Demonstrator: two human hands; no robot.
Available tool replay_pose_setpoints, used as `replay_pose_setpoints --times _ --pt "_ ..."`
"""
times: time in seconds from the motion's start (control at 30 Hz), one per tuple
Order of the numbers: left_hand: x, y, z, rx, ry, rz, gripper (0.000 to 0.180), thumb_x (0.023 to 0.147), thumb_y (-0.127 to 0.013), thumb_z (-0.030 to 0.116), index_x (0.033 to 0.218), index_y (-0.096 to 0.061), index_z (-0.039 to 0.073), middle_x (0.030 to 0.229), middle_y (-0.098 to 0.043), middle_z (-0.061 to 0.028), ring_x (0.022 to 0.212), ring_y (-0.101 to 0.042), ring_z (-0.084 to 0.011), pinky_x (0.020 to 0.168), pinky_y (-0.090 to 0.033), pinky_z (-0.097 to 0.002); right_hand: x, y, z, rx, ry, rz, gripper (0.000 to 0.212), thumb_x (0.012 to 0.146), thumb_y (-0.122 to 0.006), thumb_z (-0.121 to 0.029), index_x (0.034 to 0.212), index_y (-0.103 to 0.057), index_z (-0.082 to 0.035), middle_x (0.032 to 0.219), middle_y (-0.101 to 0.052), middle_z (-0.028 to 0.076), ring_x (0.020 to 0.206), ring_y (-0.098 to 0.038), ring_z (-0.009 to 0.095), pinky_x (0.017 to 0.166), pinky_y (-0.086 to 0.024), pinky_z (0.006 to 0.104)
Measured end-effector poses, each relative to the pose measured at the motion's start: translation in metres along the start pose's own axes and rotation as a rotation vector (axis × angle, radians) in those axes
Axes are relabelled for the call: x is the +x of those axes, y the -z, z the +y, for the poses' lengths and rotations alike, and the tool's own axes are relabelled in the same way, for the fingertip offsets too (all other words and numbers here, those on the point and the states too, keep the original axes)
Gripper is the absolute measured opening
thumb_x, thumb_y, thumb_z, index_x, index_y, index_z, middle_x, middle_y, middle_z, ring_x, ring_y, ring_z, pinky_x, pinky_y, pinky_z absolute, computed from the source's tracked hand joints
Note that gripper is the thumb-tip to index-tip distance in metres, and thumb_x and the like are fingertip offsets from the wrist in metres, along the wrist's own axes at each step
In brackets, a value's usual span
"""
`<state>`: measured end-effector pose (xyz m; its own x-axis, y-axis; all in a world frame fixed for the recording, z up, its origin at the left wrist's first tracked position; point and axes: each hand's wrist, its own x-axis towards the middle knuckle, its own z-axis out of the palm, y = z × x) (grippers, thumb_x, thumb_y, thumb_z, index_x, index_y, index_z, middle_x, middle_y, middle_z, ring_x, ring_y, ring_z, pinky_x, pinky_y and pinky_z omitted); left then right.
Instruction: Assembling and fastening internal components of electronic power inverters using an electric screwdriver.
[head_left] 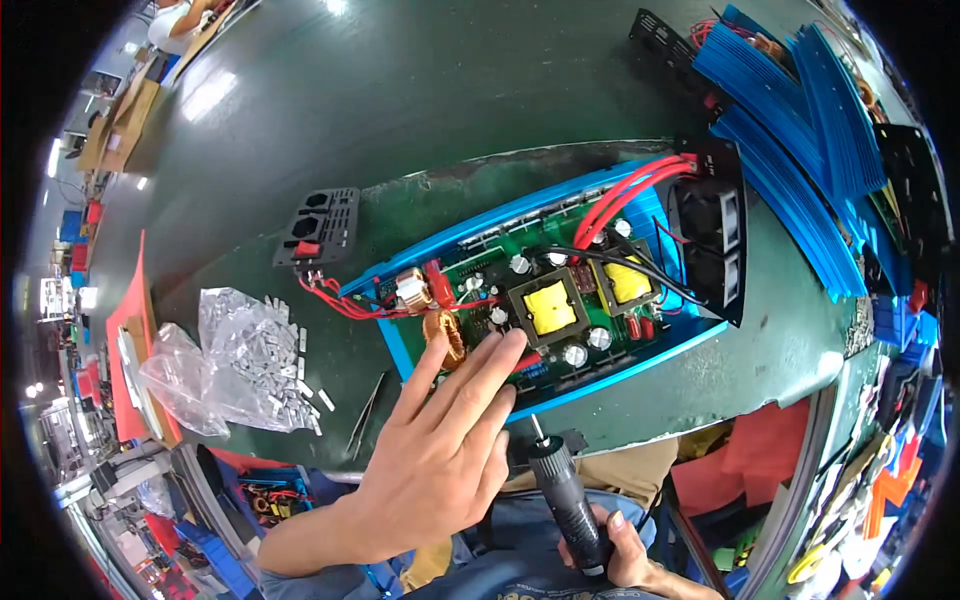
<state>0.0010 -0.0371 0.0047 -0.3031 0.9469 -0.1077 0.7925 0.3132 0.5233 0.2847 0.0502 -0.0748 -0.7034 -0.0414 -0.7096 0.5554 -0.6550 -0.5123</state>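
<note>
In front of me lies a blue metal housing (590, 397) with a green circuit board (492, 268) inside. The board carries two yellow-wrapped transformers (550, 307) and a copper coil (455, 340). My left hand (435, 460) is open, fingers stretched over the housing's near left side; whether the fingertips press on the board I cannot tell. My right hand (627, 552) grips a black electric screwdriver (565, 490), its bit pointing up toward the housing's near edge. Red wires join a black socket panel (340, 225) at the left; a black fan panel (715, 190) stands at the right end.
Tweezers (366, 412) lie left of my left hand. Beyond them, a clear plastic bag (228, 320) spills small pale grey pieces. Several blue housings (775, 140) are piled at the far right. An orange-red sheet (130, 350) stands at the left edge.
</note>
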Motion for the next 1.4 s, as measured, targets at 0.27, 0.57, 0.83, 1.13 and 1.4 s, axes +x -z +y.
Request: replay_pose_setpoints --times 0.27,0.57,0.83,1.13,1.4 --pt "-0.002 -0.007 -0.008 0.104 -0.041 0.088 0.032 0.088 -0.062 0.003 0.118 -0.065 -0.009 0.152 -0.049 -0.0123 0.141 -0.048 -0.0272 0.120 -0.030 -0.0489 0.002 -0.001 0.014 -0.004 0.035 0.006 0.077 0.105 -0.026 -0.063 0.123 -0.054 0.006 0.090 -0.065 0.011 0.078 -0.060 0.017 0.072 -0.047 0.0300" --pt "-0.001 -0.015 -0.004 0.069 -0.056 0.169 0.032 0.089 -0.065 0.002 0.120 -0.066 -0.005 0.150 -0.052 -0.0091 0.146 -0.042 -0.0261 0.122 -0.028 -0.0484 0.009 0.011 -0.010 0.260 -0.211 -0.241 0.101 0.092 -0.026 -0.083 0.139 -0.048 0.004 0.056 -0.052 0.009 0.048 -0.048 0.023 0.072 -0.047 0.0371" --pt "-0.010 -0.021 0.002 0.123 -0.034 0.380 0.024 0.088 -0.071 0.013 0.112 -0.070 0.009 0.144 -0.057 -0.0065 0.140 -0.047 -0.0269 0.120 -0.028 -0.0533 -0.006 0.035 0.006 -0.346 0.234 0.206 0.082 0.102 -0.020 -0.068 0.120 -0.058 0.002 0.069 -0.062 0.008 0.058 -0.056 0.014 0.055 -0.045 0.0282" --pt "-0.094 -0.013 -0.131 0.281 0.594 0.753 0.017 0.096 -0.067 0.018 0.103 -0.069 0.003 0.098 -0.066 -0.0127 0.084 -0.064 -0.0282 0.076 -0.050 -0.0376 -0.010 0.033 0.018 -0.501 0.256 0.330 0.066 0.107 -0.025 -0.054 0.137 -0.053 -0.002 0.097 -0.067 0.012 0.088 -0.062 0.022 0.086 -0.049 0.0384" --pt "-0.089 -0.005 -0.163 0.436 0.578 0.587 0.023 0.098 -0.067 0.022 0.107 -0.069 0.000 0.095 -0.068 -0.0101 0.078 -0.063 -0.0201 0.074 -0.050 -0.0357 -0.003 0.020 0.000 -0.659 0.324 0.166 0.045 0.108 -0.036 -0.033 0.142 -0.048 -0.005 0.096 -0.067 0.021 0.085 -0.067 0.040 0.079 -0.051 0.0436"
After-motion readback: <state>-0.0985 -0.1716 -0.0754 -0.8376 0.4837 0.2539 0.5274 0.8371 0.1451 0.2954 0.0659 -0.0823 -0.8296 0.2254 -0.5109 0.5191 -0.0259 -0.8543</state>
